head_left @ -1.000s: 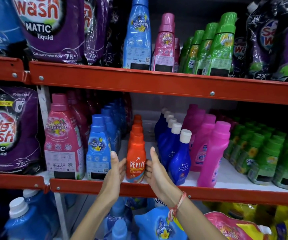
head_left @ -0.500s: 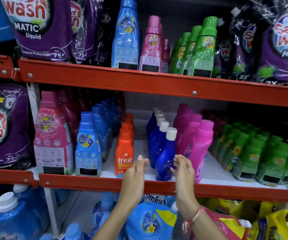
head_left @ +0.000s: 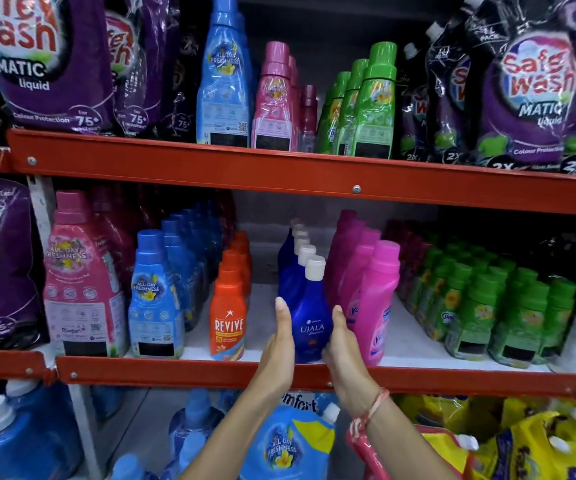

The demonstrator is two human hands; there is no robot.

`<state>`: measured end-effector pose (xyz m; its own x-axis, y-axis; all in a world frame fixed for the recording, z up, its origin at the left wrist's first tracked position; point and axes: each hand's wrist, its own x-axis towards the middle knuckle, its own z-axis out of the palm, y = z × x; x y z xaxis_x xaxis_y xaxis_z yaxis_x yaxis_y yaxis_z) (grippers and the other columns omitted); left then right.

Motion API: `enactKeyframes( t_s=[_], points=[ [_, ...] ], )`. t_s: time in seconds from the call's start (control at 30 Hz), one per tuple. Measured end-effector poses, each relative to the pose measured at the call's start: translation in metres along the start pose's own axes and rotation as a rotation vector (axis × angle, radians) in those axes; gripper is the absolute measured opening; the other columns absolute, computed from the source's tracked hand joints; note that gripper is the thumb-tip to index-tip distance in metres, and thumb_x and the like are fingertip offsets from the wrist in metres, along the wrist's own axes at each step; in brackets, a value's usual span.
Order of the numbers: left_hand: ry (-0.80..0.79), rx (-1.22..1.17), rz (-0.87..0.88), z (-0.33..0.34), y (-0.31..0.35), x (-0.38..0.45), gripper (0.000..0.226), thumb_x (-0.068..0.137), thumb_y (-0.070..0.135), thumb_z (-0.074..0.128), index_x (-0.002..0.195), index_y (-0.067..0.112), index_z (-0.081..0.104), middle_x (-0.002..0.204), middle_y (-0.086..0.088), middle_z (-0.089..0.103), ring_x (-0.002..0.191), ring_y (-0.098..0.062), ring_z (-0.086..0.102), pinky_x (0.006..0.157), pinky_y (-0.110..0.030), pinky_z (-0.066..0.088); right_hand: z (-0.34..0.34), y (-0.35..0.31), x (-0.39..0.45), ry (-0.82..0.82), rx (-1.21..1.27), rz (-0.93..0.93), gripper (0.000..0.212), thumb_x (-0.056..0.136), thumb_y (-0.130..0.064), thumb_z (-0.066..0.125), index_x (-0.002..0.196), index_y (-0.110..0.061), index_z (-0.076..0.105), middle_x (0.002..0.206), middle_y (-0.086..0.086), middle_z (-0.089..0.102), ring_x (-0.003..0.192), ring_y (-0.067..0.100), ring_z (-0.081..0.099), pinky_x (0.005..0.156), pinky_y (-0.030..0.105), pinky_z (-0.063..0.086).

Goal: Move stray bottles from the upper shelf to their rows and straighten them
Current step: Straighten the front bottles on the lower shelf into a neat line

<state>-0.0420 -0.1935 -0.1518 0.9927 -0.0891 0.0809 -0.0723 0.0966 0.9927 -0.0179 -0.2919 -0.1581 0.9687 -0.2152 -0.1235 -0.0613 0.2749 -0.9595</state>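
A dark blue Ujala bottle [head_left: 310,320] with a white cap stands at the front of its row on the middle shelf [head_left: 189,372]. My left hand [head_left: 279,344] presses flat against its left side and my right hand [head_left: 343,351] against its right side, fingers straight. An orange Revive bottle [head_left: 228,318] leads its row to the left, a pink bottle [head_left: 376,306] leads the row to the right. On the upper shelf [head_left: 279,169] stand a tall blue bottle [head_left: 224,81], pink bottles [head_left: 274,102] and green bottles [head_left: 373,109].
Purple Safe Wash pouches [head_left: 44,60] fill both ends of the upper shelf. The middle shelf also holds large pink [head_left: 78,282] and blue bottles [head_left: 156,299] at left and small green bottles [head_left: 487,306] at right. Blue jugs [head_left: 12,441] and yellow pouches [head_left: 536,448] sit below.
Both hands moved right from the orange Revive bottle to the dark blue Ujala bottle and now press its two sides. The camera shifted right and closer.
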Motion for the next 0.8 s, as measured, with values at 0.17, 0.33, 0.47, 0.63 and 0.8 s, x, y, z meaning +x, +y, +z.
enactKeyframes(
  t_s=[0.17,0.33,0.47,0.63,0.8],
  points=[
    [-0.039,-0.019,-0.028,-0.01,0.007,0.007,0.09,0.079,0.071,0.01,0.134,0.011,0.049,0.114,0.003,0.062,0.093,-0.001,0.059,0.065,-0.005,0.048,-0.005,0.002,-0.003,0.013,-0.075,-0.022,0.045,0.099,-0.05,0.036,0.111,-0.016,0.064,0.088,-0.003,0.074,0.089,0.017,0.07,0.092,0.038,0.054],
    [-0.068,0.004,-0.04,-0.011,0.018,0.002,0.08,0.092,0.056,0.001,0.139,0.003,0.04,0.142,-0.015,0.048,0.111,-0.013,0.048,0.076,-0.011,0.043,-0.005,-0.003,-0.014,-0.008,-0.09,0.015,0.044,0.099,-0.05,0.036,0.089,-0.02,0.066,0.111,0.014,0.072,0.118,0.038,0.06,0.107,0.057,0.041],
    [-0.054,0.014,-0.032,-0.011,0.02,-0.004,0.081,0.091,0.057,0.001,0.14,0.004,0.039,0.146,-0.016,0.044,0.116,-0.012,0.046,0.093,-0.022,0.033,-0.006,-0.001,-0.016,-0.01,-0.135,-0.041,0.049,0.092,-0.059,0.041,0.085,-0.019,0.068,0.12,0.027,0.063,0.118,0.046,0.056,0.102,0.063,0.042],
    [0.144,0.105,0.029,-0.016,0.002,-0.007,0.109,0.066,0.09,0.015,0.141,0.016,0.042,0.149,-0.006,0.044,0.136,-0.018,0.04,0.117,-0.039,0.025,-0.013,-0.01,-0.027,0.001,-0.281,-0.251,0.042,0.098,-0.05,0.041,0.075,-0.025,0.065,0.085,-0.004,0.073,0.089,0.018,0.067,0.092,0.038,0.052],
    [0.378,0.153,0.311,-0.01,-0.003,-0.011,0.035,0.096,0.051,0.031,0.101,0.037,0.063,0.117,0.007,0.066,0.114,-0.01,0.058,0.105,-0.043,0.044,-0.033,-0.038,-0.038,0.179,-0.136,-0.59,0.038,0.102,-0.032,0.044,0.081,-0.017,0.071,0.081,0.003,0.077,0.078,0.02,0.075,0.08,0.035,0.056]
  ],
)
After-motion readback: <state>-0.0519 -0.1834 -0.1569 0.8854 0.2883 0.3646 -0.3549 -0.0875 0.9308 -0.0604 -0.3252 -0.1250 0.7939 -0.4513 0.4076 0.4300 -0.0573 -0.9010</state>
